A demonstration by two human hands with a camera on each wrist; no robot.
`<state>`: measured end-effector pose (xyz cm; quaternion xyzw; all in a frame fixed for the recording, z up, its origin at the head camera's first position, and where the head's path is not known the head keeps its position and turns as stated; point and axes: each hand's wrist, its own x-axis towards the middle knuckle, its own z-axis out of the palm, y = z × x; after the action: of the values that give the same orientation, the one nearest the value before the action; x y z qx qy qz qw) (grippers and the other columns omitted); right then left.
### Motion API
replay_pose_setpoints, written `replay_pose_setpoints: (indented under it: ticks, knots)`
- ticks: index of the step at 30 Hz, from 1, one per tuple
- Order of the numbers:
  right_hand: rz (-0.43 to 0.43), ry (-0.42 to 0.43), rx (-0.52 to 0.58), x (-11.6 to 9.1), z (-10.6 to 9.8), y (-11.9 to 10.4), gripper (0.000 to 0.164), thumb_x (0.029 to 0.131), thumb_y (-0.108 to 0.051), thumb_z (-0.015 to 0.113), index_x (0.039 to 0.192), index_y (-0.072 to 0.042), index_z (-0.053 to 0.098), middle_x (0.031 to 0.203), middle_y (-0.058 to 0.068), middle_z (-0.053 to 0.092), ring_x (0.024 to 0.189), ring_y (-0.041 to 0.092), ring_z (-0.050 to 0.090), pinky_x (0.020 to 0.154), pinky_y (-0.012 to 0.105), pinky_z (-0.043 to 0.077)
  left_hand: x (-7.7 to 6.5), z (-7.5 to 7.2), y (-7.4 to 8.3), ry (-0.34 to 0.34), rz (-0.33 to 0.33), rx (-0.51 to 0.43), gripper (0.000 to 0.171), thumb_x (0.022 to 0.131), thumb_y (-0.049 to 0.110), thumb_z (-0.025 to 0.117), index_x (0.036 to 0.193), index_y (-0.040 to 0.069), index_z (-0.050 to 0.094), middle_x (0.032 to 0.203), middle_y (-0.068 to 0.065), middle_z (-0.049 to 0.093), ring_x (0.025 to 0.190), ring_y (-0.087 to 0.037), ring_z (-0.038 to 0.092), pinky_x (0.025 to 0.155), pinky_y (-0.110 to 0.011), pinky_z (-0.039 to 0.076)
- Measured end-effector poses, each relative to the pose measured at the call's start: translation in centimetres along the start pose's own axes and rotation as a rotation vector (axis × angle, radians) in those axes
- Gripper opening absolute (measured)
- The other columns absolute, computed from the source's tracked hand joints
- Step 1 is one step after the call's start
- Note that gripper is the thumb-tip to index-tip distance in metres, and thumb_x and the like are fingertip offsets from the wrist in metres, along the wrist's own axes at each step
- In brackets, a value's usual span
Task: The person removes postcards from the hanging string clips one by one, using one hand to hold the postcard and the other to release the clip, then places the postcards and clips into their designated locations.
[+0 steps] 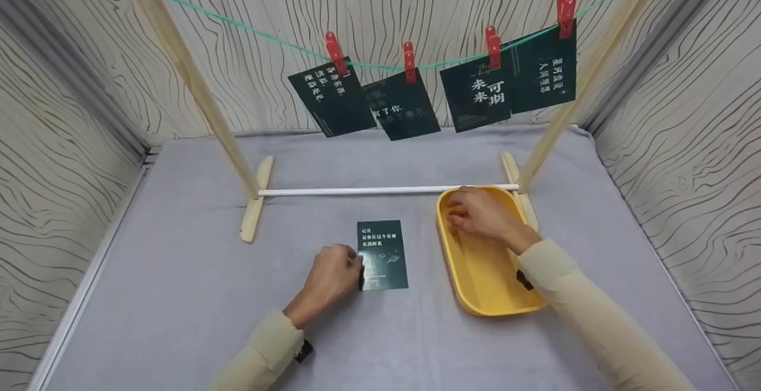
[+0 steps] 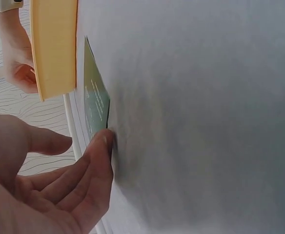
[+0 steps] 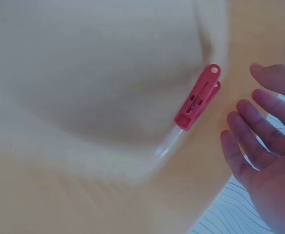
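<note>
A dark green printed card [image 1: 383, 257] lies flat on the cloth, with white writing on it. My left hand [image 1: 334, 272] is at its left edge; in the left wrist view the fingertips [image 2: 103, 139] touch the card's edge while the thumb stands apart. Inside the yellow plastic basket [image 1: 475, 305], near its far left corner, lies a red clothespin [image 3: 197, 99]. My right hand [image 1: 484, 216] reaches into that corner, and the right wrist view shows its fingers spread and apart from the clothespin.
Behind stands a wooden frame with a left post [image 1: 193, 85], a right post [image 1: 585, 88] and a white crossbar [image 1: 357, 191]. Several dark cards [image 1: 404, 112] hang from its sagging green string [image 1: 238, 24], each under a red clothespin [image 1: 409, 61]. Wood-patterned panels [image 1: 65, 213] surround the cloth-covered table [image 1: 178, 296].
</note>
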<state>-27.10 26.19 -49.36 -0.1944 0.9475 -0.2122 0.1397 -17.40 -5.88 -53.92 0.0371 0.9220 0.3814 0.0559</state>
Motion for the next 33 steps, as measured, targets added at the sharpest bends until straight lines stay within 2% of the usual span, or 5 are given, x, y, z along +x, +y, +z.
replay_pose_setpoints:
  ticks: [7,12,18,23,33]
  knots:
    - [-0.023,0.049,-0.024,-0.1,-0.6,-0.2,0.032,0.098,-0.022,0.075,0.126,-0.006,0.072,0.121,0.012,0.074,0.107,0.03,0.069,0.105,0.05,0.059,0.0,-0.5,-0.2,0.011,0.028,0.019,0.021,0.098,0.009,0.066,0.098,-0.008,0.077,0.092,-0.02,0.079,0.058,-0.011,0.057,0.053,-0.022,0.045]
    - [-0.05,0.079,-0.041,0.1,-1.4,-0.4,0.028,0.097,-0.019,0.076,0.122,-0.005,0.074,0.115,0.012,0.074,0.102,0.028,0.067,0.104,0.05,0.059,-0.1,-0.8,-0.1,0.023,0.012,0.033,0.021,0.099,0.012,0.066,0.1,-0.006,0.077,0.09,-0.018,0.079,0.06,-0.011,0.06,0.054,-0.023,0.048]
    - [-0.04,0.073,-0.033,0.2,-2.2,-1.1,0.028,0.096,-0.019,0.076,0.121,-0.007,0.073,0.116,0.01,0.073,0.105,0.029,0.067,0.106,0.05,0.058,-0.1,-1.0,-0.1,0.044,-0.029,0.073,0.019,0.098,0.016,0.069,0.101,0.0,0.079,0.09,-0.012,0.08,0.063,-0.012,0.062,0.056,-0.025,0.049]
    - [-0.07,0.091,-0.045,0.0,-2.5,-1.5,0.026,0.096,-0.016,0.076,0.12,-0.006,0.073,0.115,0.011,0.073,0.104,0.029,0.067,0.104,0.05,0.059,0.0,-1.1,-0.1,0.074,-0.035,0.093,0.016,0.098,0.017,0.069,0.101,0.003,0.078,0.085,-0.007,0.078,0.063,-0.011,0.062,0.057,-0.026,0.049]
    - [-0.116,0.138,-0.047,0.0,-3.3,-2.0,0.025,0.096,-0.013,0.073,0.119,-0.003,0.073,0.114,0.014,0.073,0.104,0.034,0.069,0.1,0.052,0.06,0.3,-1.4,-0.1,0.108,-0.034,0.061,0.016,0.099,0.016,0.069,0.104,0.003,0.077,0.084,-0.005,0.076,0.064,-0.01,0.063,0.056,-0.026,0.05]
